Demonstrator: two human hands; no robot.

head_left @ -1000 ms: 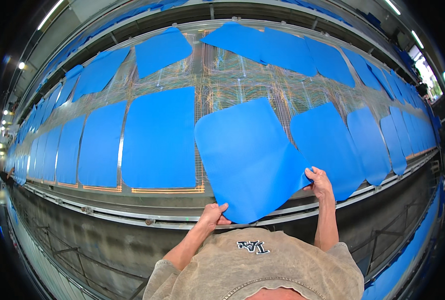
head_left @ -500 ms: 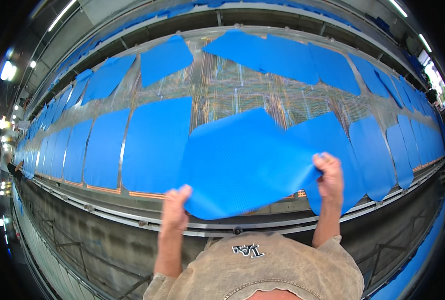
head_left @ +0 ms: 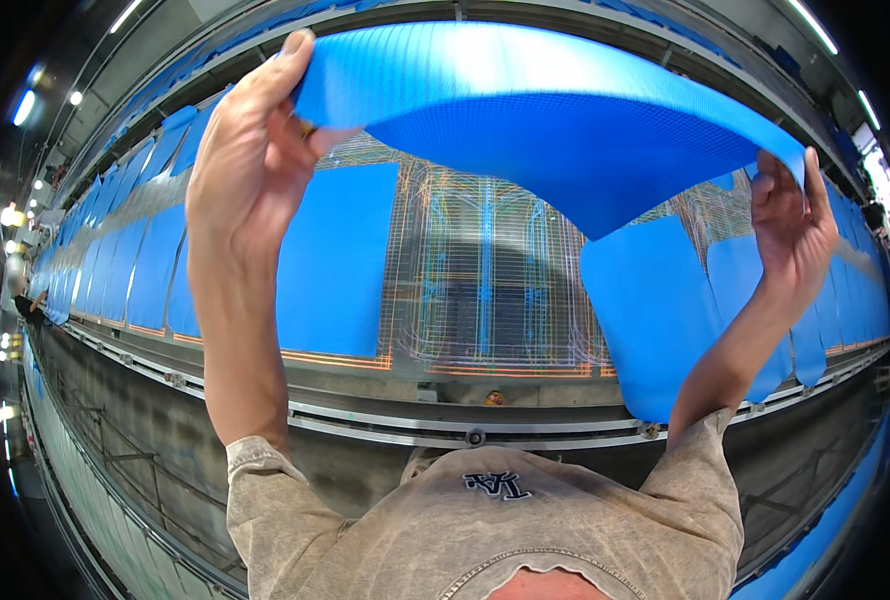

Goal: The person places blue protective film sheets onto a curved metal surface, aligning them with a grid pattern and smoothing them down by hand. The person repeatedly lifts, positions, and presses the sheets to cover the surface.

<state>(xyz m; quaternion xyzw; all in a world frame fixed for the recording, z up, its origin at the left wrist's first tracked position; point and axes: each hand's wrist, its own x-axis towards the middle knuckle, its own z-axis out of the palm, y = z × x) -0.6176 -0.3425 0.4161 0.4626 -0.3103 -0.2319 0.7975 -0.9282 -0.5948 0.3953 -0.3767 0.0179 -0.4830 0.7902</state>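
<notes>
A blue flexible sheet point(head_left: 545, 150) is raised in the air over the long table point(head_left: 490, 300), bowed between my hands, with one corner hanging down. My left hand point(head_left: 250, 165) grips its left end at the upper left, fingers wrapped to the edge. My right hand point(head_left: 790, 220) grips the right end between thumb and fingers at the upper right. Below the sheet, a patch of table surface shows many coloured guide lines. Flat blue sheets lie on both sides of it, the nearest being a left one point(head_left: 330, 280) and a right one point(head_left: 645, 320).
More blue sheets point(head_left: 145, 270) run along the table to both sides. A metal rail with rollers point(head_left: 475, 437) borders the near edge, above a dark lower frame. Another raised rack runs behind. A co-worker point(head_left: 30, 305) stands at the table's far left end.
Both my hands have lifted the sheet from low near the table's front edge to high up, uncovering the lined surface beneath. It was nearly flat and is now bowed.
</notes>
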